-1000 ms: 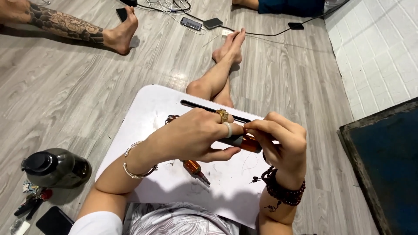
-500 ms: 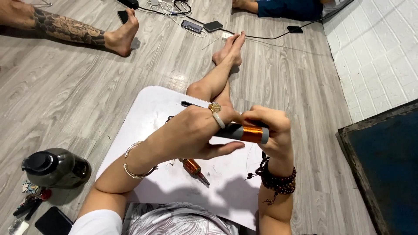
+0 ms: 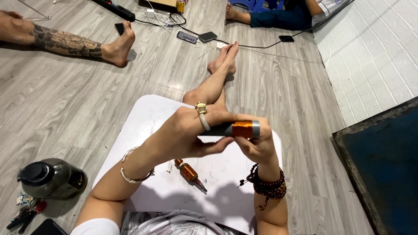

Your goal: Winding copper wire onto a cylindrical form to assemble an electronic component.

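Coil (image 3: 242, 129), copper-wound, gripped between my left hand (image 3: 187, 132) and right hand (image 3: 257, 146), above white worktop (image 3: 148, 117). Risk: slipping grip drops it onto second coil (image 3: 189, 171) below.

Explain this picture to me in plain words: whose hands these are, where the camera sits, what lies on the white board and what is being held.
There is no machine here. The camera is worn on a person's head and looks down, so the two arms coming in from the bottom are that person's own, and the stretched-out legs are theirs too. The left hand, with a ring and a bangle, and the right hand, with a bead bracelet, together hold a small cylinder wound with copper-coloured wire. A white board rests on the lap; a second copper-wound part lies on it. On the floor at the left stands a dark jug. The tattooed leg belongs to someone else.
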